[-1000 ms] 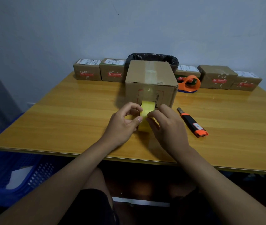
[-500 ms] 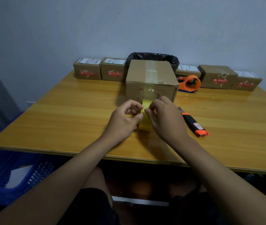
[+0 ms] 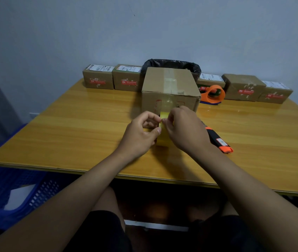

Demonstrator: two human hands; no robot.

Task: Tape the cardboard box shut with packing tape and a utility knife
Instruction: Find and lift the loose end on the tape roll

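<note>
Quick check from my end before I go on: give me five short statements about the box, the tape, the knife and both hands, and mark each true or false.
1. Both hands pinch the yellow tape in front of the cardboard box. True: the left hand and the right hand meet on it.
2. The utility knife is in the right hand. False: it lies on the table, to the right of that hand.
3. The box top already carries a strip of clear tape. True.
4. The orange tape dispenser sits left of the box. False: it sits to the right, toward the back.
5. Small parcels line the back edge of the table. True.
</note>
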